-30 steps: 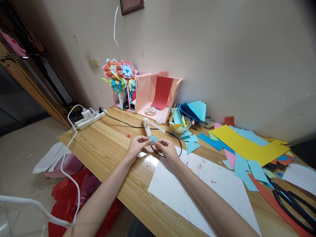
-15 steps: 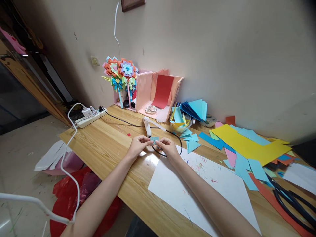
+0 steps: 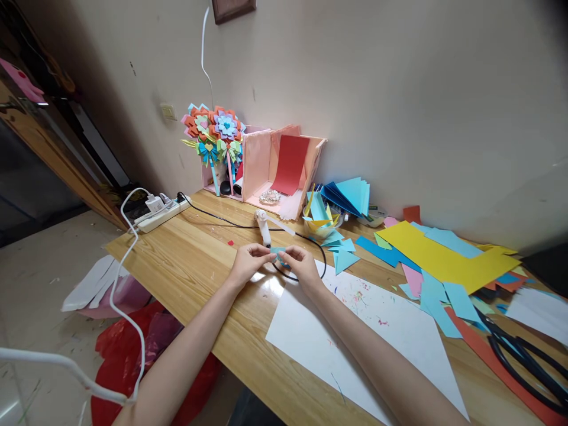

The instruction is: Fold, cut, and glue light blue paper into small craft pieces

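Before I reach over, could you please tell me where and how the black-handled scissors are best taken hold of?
I'd grip the scissors by their black handle loops, coming from the near right side with the right hand. The wide loops spread toward that side, while the narrower end points away among the paper pieces, likely making it awkward to grasp.

Wall switch (image 3: pixel 168 112), red plastic bag (image 3: pixel 116 367), framed picture (image 3: pixel 234 8)
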Motion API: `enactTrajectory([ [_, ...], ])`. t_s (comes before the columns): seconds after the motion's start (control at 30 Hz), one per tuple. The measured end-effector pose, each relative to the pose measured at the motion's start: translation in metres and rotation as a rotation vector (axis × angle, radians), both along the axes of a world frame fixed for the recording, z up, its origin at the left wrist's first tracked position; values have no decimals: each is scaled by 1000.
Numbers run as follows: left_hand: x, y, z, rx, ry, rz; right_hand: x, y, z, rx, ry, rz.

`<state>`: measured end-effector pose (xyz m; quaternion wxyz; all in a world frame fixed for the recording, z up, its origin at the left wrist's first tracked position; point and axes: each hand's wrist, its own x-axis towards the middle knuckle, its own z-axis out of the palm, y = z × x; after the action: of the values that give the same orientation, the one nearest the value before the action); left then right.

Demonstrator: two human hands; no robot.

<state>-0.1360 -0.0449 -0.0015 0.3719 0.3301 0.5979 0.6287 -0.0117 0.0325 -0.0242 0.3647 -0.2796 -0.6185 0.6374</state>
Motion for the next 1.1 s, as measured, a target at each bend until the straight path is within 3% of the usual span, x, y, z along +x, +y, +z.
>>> enactTrajectory([
  [0.43,-5,2,-5,45,98,-1,-2,1,-2,66,6,-60],
  [0.57,-10,3,-3,64,34,-12,1,5,-1,129,33,-123],
  [0.73,-13,1,-5,-56,-220,-133,7,6,2,259,125,-32],
  [0.87,-12,-2,-7,-80,-195,-236,9,2,4,334,124,75],
  [0.97,-12,-3,-7,-82,-123,-181,8,-1,6,360,93,76],
  [1.1,-12,0,-6,-30,4,-99,5,0,4,283,51,1],
])
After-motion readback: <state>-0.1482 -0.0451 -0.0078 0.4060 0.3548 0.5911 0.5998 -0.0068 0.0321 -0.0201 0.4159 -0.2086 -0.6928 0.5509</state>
